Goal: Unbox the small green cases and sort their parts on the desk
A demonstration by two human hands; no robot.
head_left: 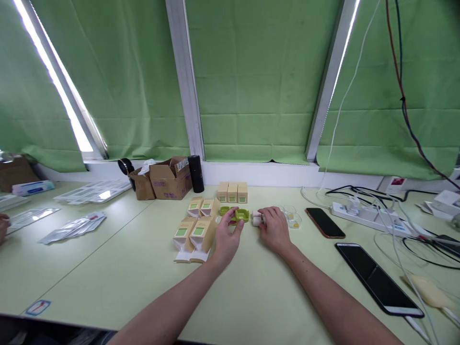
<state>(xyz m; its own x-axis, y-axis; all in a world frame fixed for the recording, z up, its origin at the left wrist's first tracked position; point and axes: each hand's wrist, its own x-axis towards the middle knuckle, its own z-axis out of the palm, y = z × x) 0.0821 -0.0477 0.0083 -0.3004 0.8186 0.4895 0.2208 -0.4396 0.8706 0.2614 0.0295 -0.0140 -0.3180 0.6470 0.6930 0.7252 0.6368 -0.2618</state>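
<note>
My left hand [227,239] is closed at the near edge of a small green plastic case [242,215], its thumb and fingers around one end. Another green piece [224,210] lies just behind those fingers. Fingers bent and palm down, my right hand [275,229] grips small white cylinders [256,218] just right of the green case. Their exact kind is too small to make out. Beyond the right hand sits a clear plastic tray with round cups [293,219], one showing something yellow. Left of my left hand stand open kraft paper boxes [203,230] with green labels.
Three closed kraft boxes [232,192] stand at the back. Cardboard boxes [171,177] and a black cylinder [196,173] are behind left. Two phones [325,223], a power strip [370,218] and cables lie right. Silver packets [74,227] and another person's hand [3,225] are far left.
</note>
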